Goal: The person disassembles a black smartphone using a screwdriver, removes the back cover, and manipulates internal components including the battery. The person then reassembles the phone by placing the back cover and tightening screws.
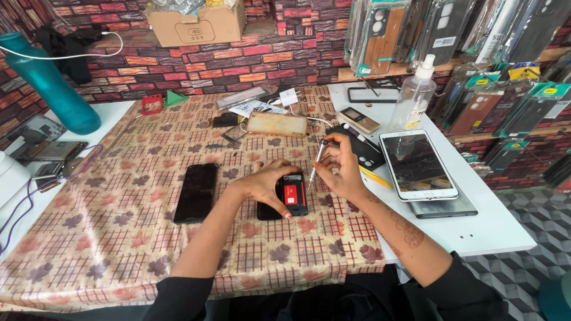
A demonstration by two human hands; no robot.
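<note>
My left hand [265,183] rests on a small black phone [294,194] lying open on its back, its red battery showing. It pins the phone to the patterned tablecloth [119,220]. My right hand [340,167] pinches a thin screwdriver [316,162], its tip pointing down at the phone's right edge. A black smartphone [197,192] lies face down to the left of my left hand.
A white tablet [416,163] lies on the white table at right, beside a spray bottle [414,98] and a small beige phone [359,119]. A clear phone case [278,123], a teal bottle [50,83] and a cardboard box [196,24] sit farther back. Packaged phone cases hang at right.
</note>
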